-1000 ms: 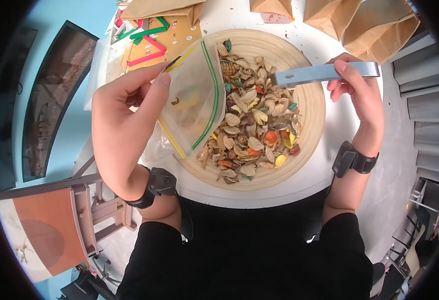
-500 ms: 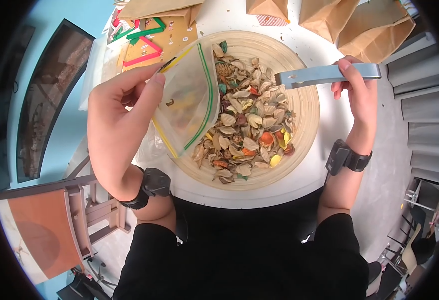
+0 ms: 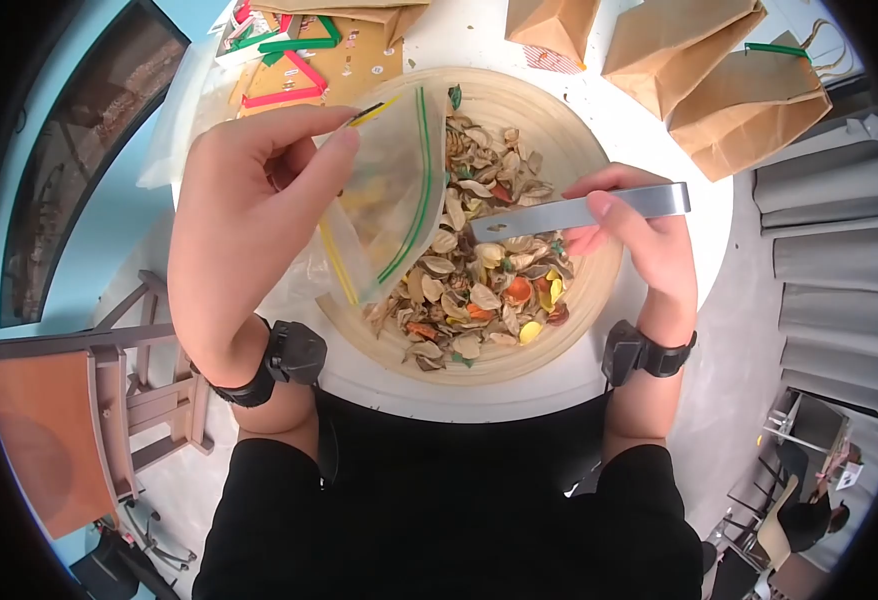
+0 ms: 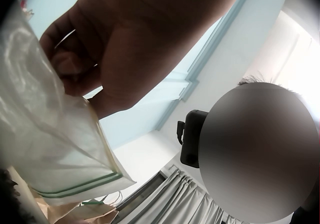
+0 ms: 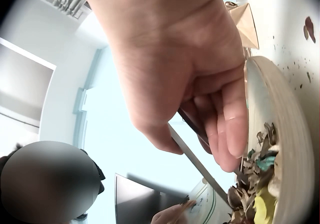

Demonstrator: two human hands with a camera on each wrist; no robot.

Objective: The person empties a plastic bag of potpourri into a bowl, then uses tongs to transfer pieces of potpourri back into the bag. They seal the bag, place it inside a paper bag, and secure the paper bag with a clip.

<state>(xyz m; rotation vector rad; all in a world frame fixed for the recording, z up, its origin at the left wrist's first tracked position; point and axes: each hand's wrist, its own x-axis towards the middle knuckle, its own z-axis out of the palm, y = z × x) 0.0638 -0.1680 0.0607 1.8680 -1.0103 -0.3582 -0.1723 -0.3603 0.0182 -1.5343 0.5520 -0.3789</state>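
My left hand (image 3: 259, 200) pinches the edge of a clear zip bag (image 3: 384, 190) between thumb and forefinger. The bag has yellow and green seal strips and hangs over the left side of a round wooden bowl (image 3: 589, 140). Dried petals and potpourri (image 3: 459, 290) in brown, orange, yellow and green fill the bowl. Metal tongs (image 3: 599, 208) are held in my right hand (image 3: 644, 235), thumb on one arm and fingers on the other. Their tips reach down among the petals, as the right wrist view also shows. In the left wrist view the bag (image 4: 65, 134) hangs below my fingers.
Brown paper bags (image 3: 749, 110) stand at the back right of the white table (image 3: 699, 150), another lies at the back left. Red and green strips (image 3: 294, 85) lie on a brown sheet (image 3: 369, 70) there. Small crumbs are scattered behind the bowl.
The right hand has brought the tongs left and down, from the bowl's right edge into the petals. The left hand still holds the bag over the left side.
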